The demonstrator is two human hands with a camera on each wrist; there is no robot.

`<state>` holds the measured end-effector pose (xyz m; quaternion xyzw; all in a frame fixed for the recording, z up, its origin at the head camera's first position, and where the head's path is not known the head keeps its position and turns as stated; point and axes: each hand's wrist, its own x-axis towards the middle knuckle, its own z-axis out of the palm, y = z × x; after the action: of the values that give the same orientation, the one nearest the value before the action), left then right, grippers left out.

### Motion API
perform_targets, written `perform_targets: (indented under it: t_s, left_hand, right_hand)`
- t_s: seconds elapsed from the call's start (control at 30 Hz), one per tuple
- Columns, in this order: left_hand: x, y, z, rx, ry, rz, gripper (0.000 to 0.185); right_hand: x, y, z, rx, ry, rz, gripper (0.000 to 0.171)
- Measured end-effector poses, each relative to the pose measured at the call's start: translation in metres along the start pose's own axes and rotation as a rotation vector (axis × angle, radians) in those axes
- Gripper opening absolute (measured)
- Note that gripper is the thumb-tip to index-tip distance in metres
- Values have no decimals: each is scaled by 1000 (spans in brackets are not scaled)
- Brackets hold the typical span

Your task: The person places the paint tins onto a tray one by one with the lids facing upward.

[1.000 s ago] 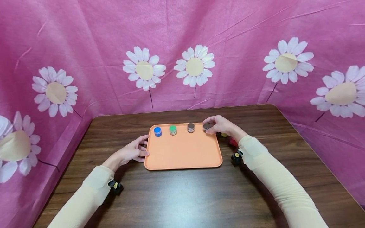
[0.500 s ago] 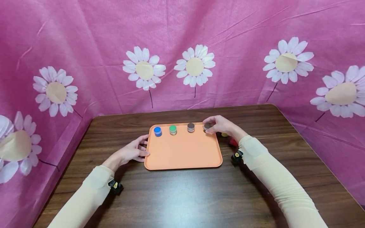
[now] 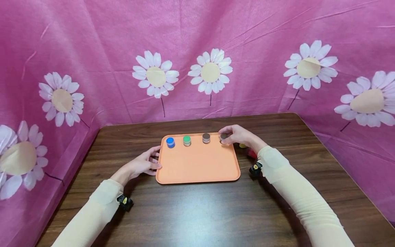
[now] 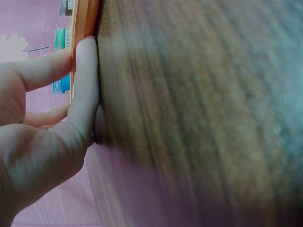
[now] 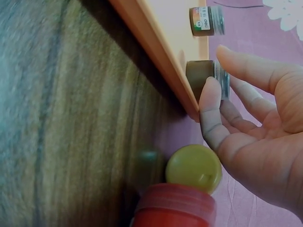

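Pink cloth [image 3: 182,27] printed with white daisies [image 3: 210,72], some cut off at the sides, surrounds a brown wood-grain table [image 3: 197,212]. On it lies an orange tray [image 3: 197,164]. A person's left hand [image 3: 142,165] has fingers spread against the tray's left edge; the right hand [image 3: 239,134] pinches a brown jar [image 5: 200,78] at the far right corner, partly covering it. Along the far edge, leftward, stand a second brown jar [image 3: 206,138], a green-lidded jar [image 3: 187,141] and a blue jar [image 3: 170,142]. Beside the tray's right edge, a red jar [image 5: 173,205] and a yellow round item [image 5: 191,165] are partly hidden by the right arm [image 3: 296,192] from above; the right wrist view crops the red one. The second brown jar's small label [image 5: 204,20] seems to read "deli"; the green-lidded jar's print is too blurred.
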<state>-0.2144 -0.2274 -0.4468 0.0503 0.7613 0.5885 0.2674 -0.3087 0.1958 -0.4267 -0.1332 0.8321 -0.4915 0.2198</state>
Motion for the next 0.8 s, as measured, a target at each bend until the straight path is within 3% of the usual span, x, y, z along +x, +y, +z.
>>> perform_targets:
  t_s: [0.3,0.57,0.8]
  left_hand:
    - [-1,1,1,-7,-3,9,89]
    - [-2,2,1,3,3,-4,88]
    - [-2,2,0,5,-2,-8,88]
  right_hand:
    - [-10,-13,-8,44,-7,25,57]
    - [-24,-18,-28,27,57,18,59]
    - [-36,-12,-41,28,47,104,61]
